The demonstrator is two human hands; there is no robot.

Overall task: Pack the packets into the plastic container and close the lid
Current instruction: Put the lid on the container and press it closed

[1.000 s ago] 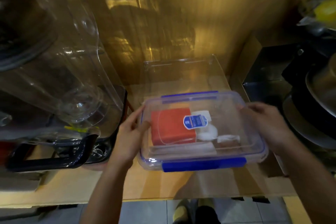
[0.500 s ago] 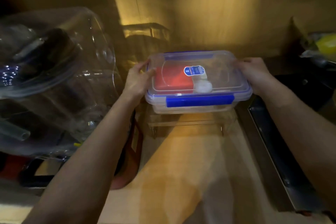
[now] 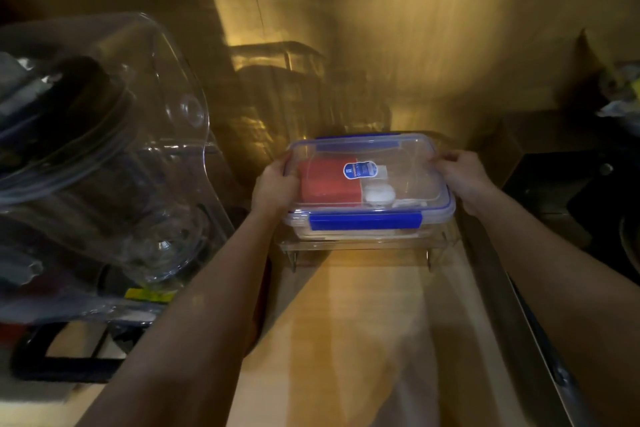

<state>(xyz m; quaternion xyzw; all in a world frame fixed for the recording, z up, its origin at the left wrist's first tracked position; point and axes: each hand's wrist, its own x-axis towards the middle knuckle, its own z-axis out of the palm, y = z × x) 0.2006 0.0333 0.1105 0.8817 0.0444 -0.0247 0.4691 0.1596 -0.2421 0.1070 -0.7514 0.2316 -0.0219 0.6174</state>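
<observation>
A clear plastic container (image 3: 408, 184) with a blue-trimmed lid and a blue front clasp (image 3: 365, 221) sits at the back of the wooden shelf, on top of another clear tray (image 3: 363, 244). The lid is on it. Through the lid I see a red packet (image 3: 327, 184) on the left and white packets (image 3: 379, 193) beside it, under a blue sticker (image 3: 360, 170). My left hand (image 3: 275, 185) grips the container's left end. My right hand (image 3: 462, 177) grips its right end.
Large clear plastic tubs and lids (image 3: 104, 156) are stacked at the left, over a black-handled item (image 3: 62, 367). Dark cookware (image 3: 588, 184) fills the right side. The wooden wall (image 3: 381, 28) stands close behind the container. Bare shelf wood (image 3: 346, 340) lies between my arms.
Both hands carried the closed container away from me, from the shelf's front to its back, onto the clear tray. In the last half second it settled lower on that tray.
</observation>
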